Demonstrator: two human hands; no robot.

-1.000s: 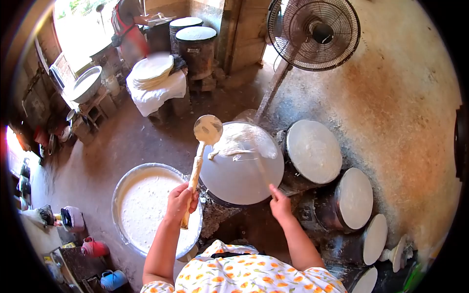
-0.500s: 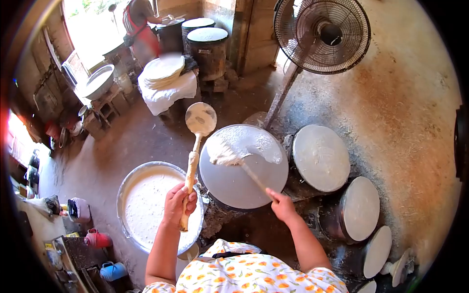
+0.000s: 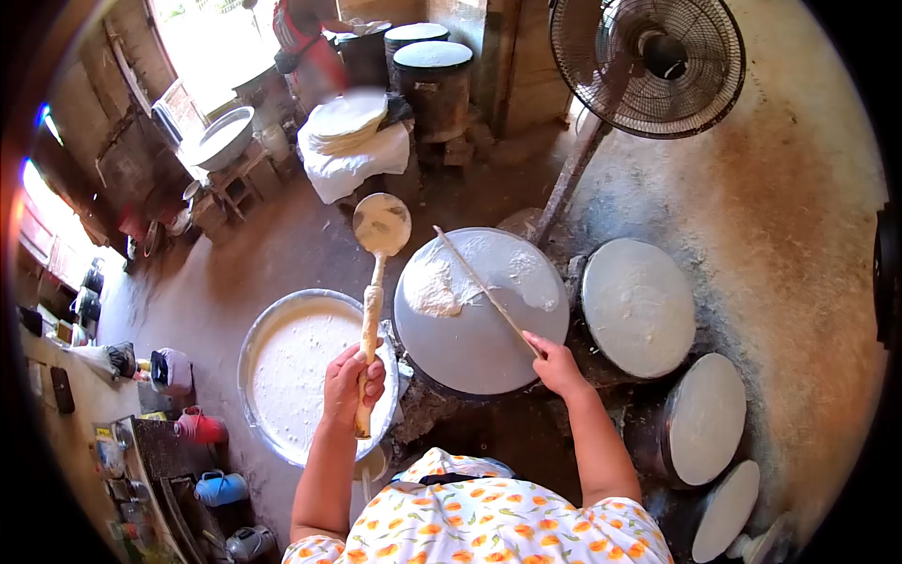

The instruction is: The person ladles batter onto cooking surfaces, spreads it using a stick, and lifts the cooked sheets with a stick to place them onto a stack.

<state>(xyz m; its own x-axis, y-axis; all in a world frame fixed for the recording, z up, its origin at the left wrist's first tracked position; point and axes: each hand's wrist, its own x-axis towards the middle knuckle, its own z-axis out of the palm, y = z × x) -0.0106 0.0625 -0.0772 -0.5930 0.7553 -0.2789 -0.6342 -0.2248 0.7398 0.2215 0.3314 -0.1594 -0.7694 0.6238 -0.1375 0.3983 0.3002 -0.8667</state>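
My left hand [image 3: 355,383] is wrapped round the wooden handle of a ladle [image 3: 382,224], whose round, batter-smeared bowl points away from me. The handle crosses the right rim of a wide basin of white batter [image 3: 305,376]. My right hand [image 3: 556,363] grips a long thin stick [image 3: 484,289], which slants up and left over a round griddle [image 3: 470,352]. Patches of white batter [image 3: 434,284] lie on the griddle's far part, on both sides of the stick.
More round-topped drums [image 3: 639,306] curve down the right side. A standing fan [image 3: 648,66] is behind them. At the back, a person in red [image 3: 305,42] stands by other drums, near a cloth-covered stack of white rounds [image 3: 346,122]. Kettles [image 3: 221,488] sit lower left.
The view has shifted, moving the scene rightward. The stick has swept over the griddle and its tip now points up-left. The bunched batter and clear film-like layer look different, now separate patches.
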